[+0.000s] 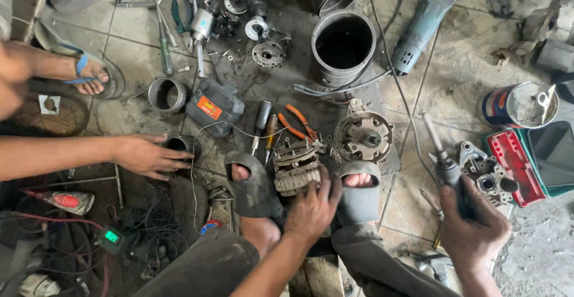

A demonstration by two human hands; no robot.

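1. A greasy finned stator core point(295, 166), wound with copper, is being held on the floor point(454, 75) between the person's two sandalled feet, just in front of the knees.
2. The left hand point(312, 208) is being pressed over the near edge of the core, its grip closed on it from above.
3. A dark-handled tool with a slim metal shaft point(443, 162) is being held upright in the right hand point(473, 228), its grip wrapped tight round the handle, well to the right of the core and not touching it.
4. The unit is lying already stripped: an end housing with its shaft point(363, 136) is resting just right of the core, another cast housing point(481, 168) is lying beside the raised tool, and small parts are scattered farther off.
5. Judging from this, dismantling looks well advanced, while work on the core itself seems unfinished.
6. Orange-handled pliers point(296, 123) and screwdrivers are lying just behind the core.
7. Farther out, a grey pipe section point(343, 44) and an angle grinder point(418, 31) are resting.
8. At the left, another person's hand point(146, 156) is being laid on a small metal ring point(179, 144).
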